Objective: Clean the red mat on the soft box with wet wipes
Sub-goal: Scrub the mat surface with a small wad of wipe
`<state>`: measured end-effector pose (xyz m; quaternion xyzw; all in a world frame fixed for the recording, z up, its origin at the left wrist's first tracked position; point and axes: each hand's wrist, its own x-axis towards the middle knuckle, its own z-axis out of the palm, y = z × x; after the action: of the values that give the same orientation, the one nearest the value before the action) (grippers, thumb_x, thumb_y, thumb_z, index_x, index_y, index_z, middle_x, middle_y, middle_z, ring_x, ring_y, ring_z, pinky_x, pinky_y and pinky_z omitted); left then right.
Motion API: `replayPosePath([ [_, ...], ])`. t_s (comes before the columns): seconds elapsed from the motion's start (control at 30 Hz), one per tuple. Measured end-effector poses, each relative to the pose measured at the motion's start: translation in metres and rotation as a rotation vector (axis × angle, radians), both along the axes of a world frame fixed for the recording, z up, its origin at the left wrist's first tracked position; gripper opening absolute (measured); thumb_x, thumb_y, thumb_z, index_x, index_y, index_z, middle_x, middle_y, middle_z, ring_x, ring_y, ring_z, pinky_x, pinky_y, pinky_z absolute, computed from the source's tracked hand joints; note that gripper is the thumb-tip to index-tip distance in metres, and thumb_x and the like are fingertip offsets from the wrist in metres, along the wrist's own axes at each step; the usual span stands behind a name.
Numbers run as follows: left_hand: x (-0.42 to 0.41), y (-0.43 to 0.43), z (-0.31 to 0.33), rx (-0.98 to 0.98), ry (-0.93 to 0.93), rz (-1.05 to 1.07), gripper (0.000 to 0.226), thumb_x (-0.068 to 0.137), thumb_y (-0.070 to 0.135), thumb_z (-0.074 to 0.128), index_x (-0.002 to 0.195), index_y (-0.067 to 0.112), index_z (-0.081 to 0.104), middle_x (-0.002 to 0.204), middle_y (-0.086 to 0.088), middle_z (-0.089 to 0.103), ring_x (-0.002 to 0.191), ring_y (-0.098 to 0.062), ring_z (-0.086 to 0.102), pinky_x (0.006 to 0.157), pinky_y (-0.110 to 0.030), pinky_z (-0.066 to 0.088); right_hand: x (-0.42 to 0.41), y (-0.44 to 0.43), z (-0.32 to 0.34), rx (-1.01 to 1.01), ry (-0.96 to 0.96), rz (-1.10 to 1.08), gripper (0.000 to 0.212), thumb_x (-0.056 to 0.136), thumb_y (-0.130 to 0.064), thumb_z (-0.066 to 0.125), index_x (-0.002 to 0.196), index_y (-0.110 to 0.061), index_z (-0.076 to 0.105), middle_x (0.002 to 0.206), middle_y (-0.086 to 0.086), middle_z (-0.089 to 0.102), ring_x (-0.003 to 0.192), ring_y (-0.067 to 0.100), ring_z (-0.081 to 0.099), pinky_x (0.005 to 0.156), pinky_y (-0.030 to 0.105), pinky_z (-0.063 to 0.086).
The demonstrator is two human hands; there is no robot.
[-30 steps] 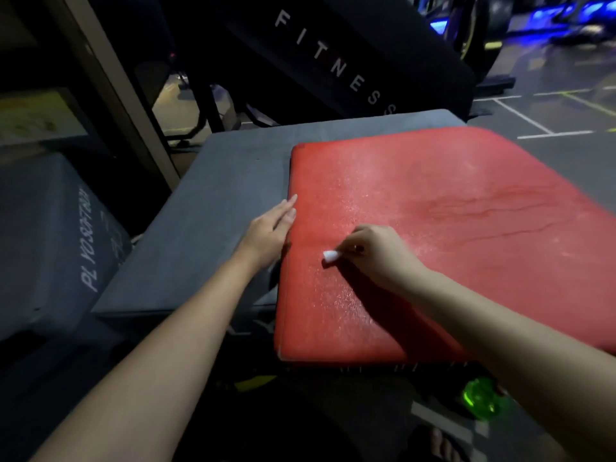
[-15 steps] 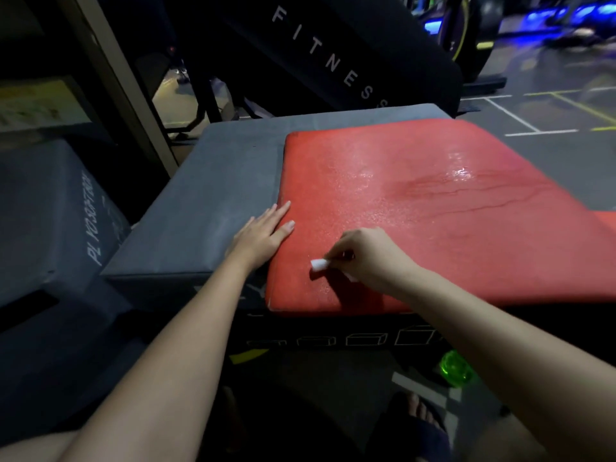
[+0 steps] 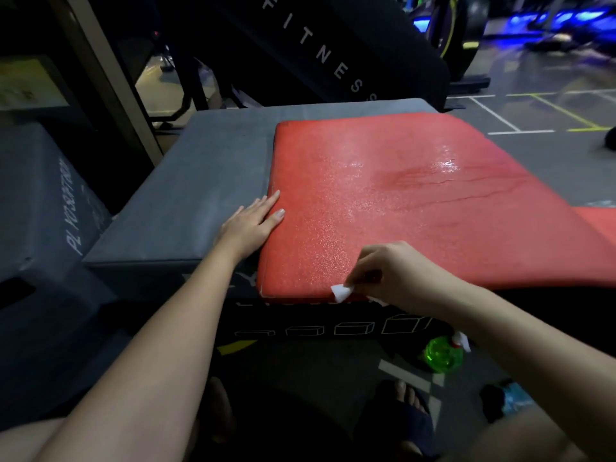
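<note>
One red mat (image 3: 383, 201) lies on top of the grey soft box (image 3: 200, 181), covering its right part and overhanging to the right; its middle shines wet. The right hand (image 3: 393, 271) sits at the mat's near edge, fingers pinched shut on a white wet wipe (image 3: 341, 291) pressed against that edge. The left hand (image 3: 251, 223) lies flat, fingers extended and together, straddling the mat's left edge and the box top. The box's near face carries a row of outlined block shapes; lettering above them is mostly hidden by the mat. A second grey box (image 3: 43, 201) at left bears partly legible white writing beginning "PL". A dark panel (image 3: 333, 58) behind reads "FITNESS". A green spray bottle (image 3: 443, 356) stands on the floor near the box's right side. Compared with half a second ago, the wipe has travelled from just inside the mat to its near edge, and the left hand has barely shifted.
</note>
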<state>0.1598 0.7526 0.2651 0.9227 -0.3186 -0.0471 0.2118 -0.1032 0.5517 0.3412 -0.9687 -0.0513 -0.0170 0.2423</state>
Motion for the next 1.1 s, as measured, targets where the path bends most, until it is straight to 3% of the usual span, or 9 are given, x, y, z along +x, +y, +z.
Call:
replayPosePath([
  [0.1,0.002,0.0,-0.002,0.0,0.003,0.003,0.062,0.099,0.067,0.027,0.158,0.048,0.018,0.168,0.002,0.025,0.154,-0.007,0.017,0.128,-0.037,0.009,0.009,-0.002,-0.001,0.024,-0.028,-0.043,0.01,0.082,-0.022,0.078,0.092,-0.024,0.079,0.088,-0.011,0.07,0.074,0.004,0.066,0.068,0.022,0.054],
  [0.37,-0.001,0.0,0.0,-0.025,0.011,0.021,0.065,0.095,0.071,0.026,0.157,0.051,0.022,0.167,0.005,0.027,0.153,-0.004,0.018,0.127,-0.036,0.011,0.08,-0.02,-0.012,0.018,-0.24,-0.223,0.014,0.081,-0.006,0.073,0.092,-0.012,0.079,0.089,0.005,0.071,0.08,0.022,0.065,0.075,0.032,0.05],
  [0.47,-0.002,-0.001,0.001,-0.041,0.015,0.025,0.066,0.092,0.069,0.025,0.156,0.051,0.026,0.166,0.007,0.028,0.153,-0.004,0.019,0.127,-0.036,0.011,0.088,-0.028,-0.005,-0.022,-0.185,-0.196,0.014,0.08,-0.009,0.073,0.091,-0.016,0.079,0.087,0.002,0.071,0.08,0.02,0.064,0.069,0.024,0.04],
  [0.67,-0.007,-0.003,0.009,-0.102,-0.019,0.054,0.052,0.098,0.055,0.04,0.15,0.049,0.04,0.159,0.007,0.043,0.15,-0.011,0.032,0.125,-0.035,0.019,0.068,-0.038,0.017,-0.067,0.143,-0.026,0.01,0.08,-0.026,0.077,0.088,-0.031,0.078,0.08,-0.009,0.073,0.075,0.003,0.065,0.068,0.021,0.051],
  [0.77,-0.009,-0.004,0.019,-0.167,-0.063,0.089,0.04,0.102,0.04,0.055,0.142,0.047,0.055,0.143,0.002,0.062,0.135,-0.018,0.053,0.118,-0.037,0.034,0.083,-0.039,0.011,-0.006,0.057,-0.103,0.013,0.079,-0.02,0.077,0.088,-0.028,0.078,0.078,-0.006,0.072,0.072,0.007,0.065,0.062,0.018,0.047],
  [0.83,0.002,-0.004,0.023,-0.166,-0.122,0.118,0.034,0.098,0.05,0.051,0.129,0.052,0.063,0.11,-0.001,0.077,0.107,-0.026,0.067,0.107,-0.039,0.043,0.108,-0.041,0.005,0.024,-0.028,-0.208,0.015,0.079,-0.014,0.075,0.089,-0.024,0.079,0.079,0.0,0.073,0.074,0.015,0.067,0.062,0.023,0.046],
  [0.9,0.018,-0.004,0.024,-0.108,-0.201,0.129,0.042,0.09,0.067,0.038,0.119,0.06,0.066,0.085,0.005,0.076,0.089,-0.028,0.068,0.1,-0.039,0.045,0.136,-0.043,0.0,0.047,-0.093,-0.32,0.016,0.08,-0.011,0.073,0.091,-0.02,0.079,0.082,0.006,0.073,0.078,0.021,0.067,0.064,0.024,0.041],
  [1.0,0.036,-0.009,0.027,-0.013,-0.305,0.087,0.051,0.088,0.074,0.031,0.131,0.062,0.056,0.087,0.014,0.075,0.091,-0.028,0.068,0.098,-0.039,0.046,0.164,-0.049,-0.003,0.058,-0.107,-0.41,0.021,0.08,-0.006,0.069,0.093,-0.018,0.079,0.084,0.01,0.074,0.081,0.025,0.067,0.064,0.023,0.041],
  [1.1,0.049,-0.025,0.039,0.004,-0.32,0.029,0.05,0.099,0.059,0.041,0.149,0.053,0.041,0.084,0.009,0.074,0.094,-0.024,0.068,0.103,-0.038,0.04,0.168,-0.057,0.006,0.011,-0.006,-0.344,0.015,0.08,-0.012,0.07,0.088,-0.022,0.079,0.072,0.006,0.072,0.072,0.021,0.068,0.058,0.021,0.04],
])
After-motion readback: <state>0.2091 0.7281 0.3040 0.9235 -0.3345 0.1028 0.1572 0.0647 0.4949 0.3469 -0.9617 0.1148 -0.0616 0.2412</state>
